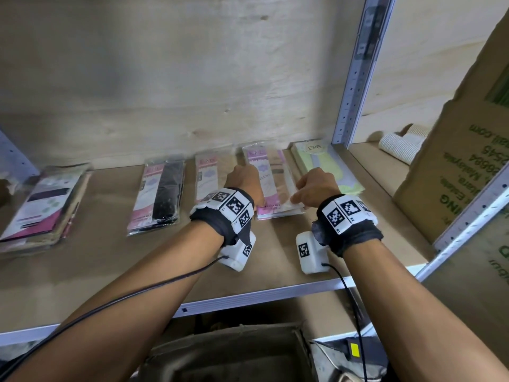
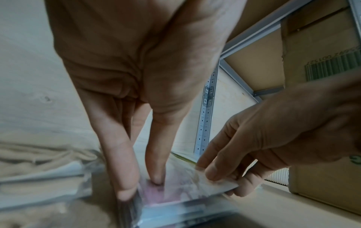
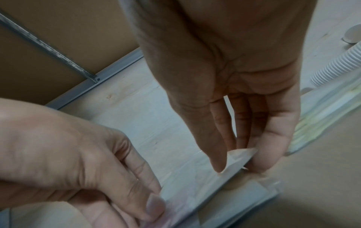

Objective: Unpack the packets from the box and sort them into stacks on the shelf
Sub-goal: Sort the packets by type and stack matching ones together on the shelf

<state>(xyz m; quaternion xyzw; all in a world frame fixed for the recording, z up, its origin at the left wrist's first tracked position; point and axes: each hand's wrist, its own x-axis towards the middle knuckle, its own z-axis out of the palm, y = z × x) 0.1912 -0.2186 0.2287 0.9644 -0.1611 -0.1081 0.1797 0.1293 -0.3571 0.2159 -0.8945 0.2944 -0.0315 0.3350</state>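
A stack of pink-and-beige packets (image 1: 275, 183) lies on the brown shelf (image 1: 137, 257), between a beige stack and a green one. My left hand (image 1: 242, 180) holds its left edge; in the left wrist view the thumb presses on top and a finger runs down the side of the stack (image 2: 175, 189), my left hand (image 2: 141, 187) pinching it. My right hand (image 1: 311, 188) pinches the right edge of the top packet (image 3: 195, 182) between thumb and fingers, my right hand (image 3: 240, 166) lifting that edge slightly. The open cardboard box (image 1: 231, 354) sits below the shelf.
Other stacks line the shelf's back: a mixed pile (image 1: 44, 205) far left, black packets (image 1: 159, 194), beige packets (image 1: 209, 172), green packets (image 1: 325, 166). A metal upright (image 1: 355, 86) stands right of them. Beyond it are paper cups (image 1: 399, 144) and a large printed carton (image 1: 454, 172).
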